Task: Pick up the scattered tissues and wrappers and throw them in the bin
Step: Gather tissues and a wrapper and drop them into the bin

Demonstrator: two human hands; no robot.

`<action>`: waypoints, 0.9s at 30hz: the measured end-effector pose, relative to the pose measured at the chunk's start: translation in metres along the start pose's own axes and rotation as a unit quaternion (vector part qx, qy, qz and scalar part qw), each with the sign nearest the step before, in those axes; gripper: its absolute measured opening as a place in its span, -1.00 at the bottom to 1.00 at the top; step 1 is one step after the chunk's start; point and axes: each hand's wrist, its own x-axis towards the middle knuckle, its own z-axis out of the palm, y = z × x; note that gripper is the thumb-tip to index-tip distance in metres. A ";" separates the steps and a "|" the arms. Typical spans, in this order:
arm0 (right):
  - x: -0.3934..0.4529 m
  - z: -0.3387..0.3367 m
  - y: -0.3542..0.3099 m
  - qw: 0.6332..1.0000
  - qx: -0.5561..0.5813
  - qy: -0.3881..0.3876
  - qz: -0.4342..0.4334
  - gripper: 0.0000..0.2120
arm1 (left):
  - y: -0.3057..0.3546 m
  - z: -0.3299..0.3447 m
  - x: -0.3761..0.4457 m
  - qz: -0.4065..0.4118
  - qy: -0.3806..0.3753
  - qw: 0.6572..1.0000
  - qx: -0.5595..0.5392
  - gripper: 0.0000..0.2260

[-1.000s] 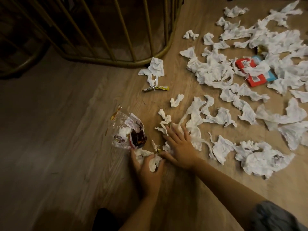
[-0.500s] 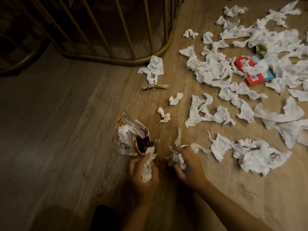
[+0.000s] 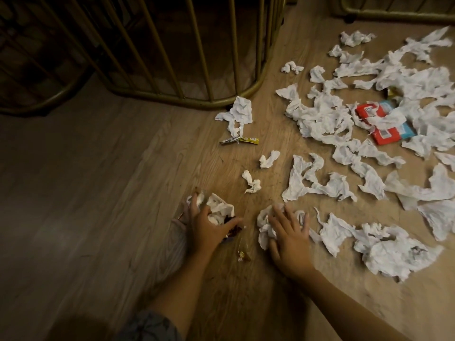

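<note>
Many crumpled white tissues (image 3: 317, 116) lie scattered over the wooden floor (image 3: 98, 193), mostly to the right. My left hand (image 3: 209, 226) grips a bundle of tissue and clear plastic wrapper (image 3: 218, 207) down on the floor. Beside it, my right hand (image 3: 288, 233) rests with spread fingers on a tissue clump (image 3: 263, 226). A small gold wrapper (image 3: 242, 252) lies between my hands. Further off are a yellow and silver wrapper (image 3: 240, 139) and a red and blue packet (image 3: 384, 137) half under tissues. No bin is in view.
A gold metal frame with vertical bars (image 3: 197, 102) stands at the back, and a second one (image 3: 394, 17) at the top right. Two small tissue scraps (image 3: 252, 184) (image 3: 268, 159) lie just ahead of my hands. The floor to the left is dark.
Both hands have come down onto the floor from a raised position. My left hand now covers the wrapper bundle, and my right hand has spread flat over its tissue.
</note>
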 end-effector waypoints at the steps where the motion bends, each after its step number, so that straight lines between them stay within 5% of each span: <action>1: -0.004 0.000 -0.003 1.000 -0.007 -0.006 0.001 -0.49 | -0.002 0.002 0.000 0.013 -0.012 0.999 0.037 0.04; 5: -0.014 0.003 -0.011 0.999 0.019 -0.023 -0.016 -0.40 | -0.007 0.011 -0.019 0.051 -0.010 0.997 0.050 -0.13; 9: -0.023 0.008 -0.004 0.990 0.127 -0.016 -0.064 -0.73 | -0.012 0.019 -0.029 0.086 -0.007 0.996 -0.030 -0.19; 11: -0.029 0.010 -0.003 0.986 0.158 -0.016 -0.057 -0.68 | -0.014 0.025 -0.028 0.152 -0.019 0.988 0.016 -0.19; 18: -0.023 -0.020 -0.018 0.958 0.273 0.060 0.068 -0.61 | 0.036 0.012 -0.004 0.068 -0.085 0.986 -0.125 -0.88; 24: 0.023 -0.092 -0.008 0.939 0.218 0.247 0.102 -0.84 | 0.140 -0.020 0.024 0.175 -0.019 0.979 -0.102 -0.37; 27: 0.033 -0.145 0.006 0.904 0.237 0.329 0.136 -0.55 | 0.202 -0.038 0.031 0.217 -0.022 0.975 -0.032 -0.25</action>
